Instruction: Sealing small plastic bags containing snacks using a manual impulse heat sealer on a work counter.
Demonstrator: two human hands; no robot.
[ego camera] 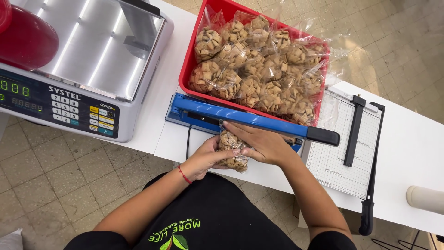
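Observation:
Both hands hold a small clear bag of tan cereal squares (pixel 232 143) at the front edge of the white table (pixel 411 153). My left hand (pixel 207 158) cups the bag from the left and below; a red cord circles that wrist. My right hand (pixel 262 143) lies over the bag's top right. The bag's open end reaches up between the jaws of a blue heat sealer (pixel 240 116), whose bar with a black handle stands slightly raised.
A red tray (pixel 190 55) behind the sealer holds several filled cereal bags. A digital scale (pixel 83 60) with a steel pan stands at the left, a red bowl on its corner. A paper cutter (pixel 351 148) lies at the right.

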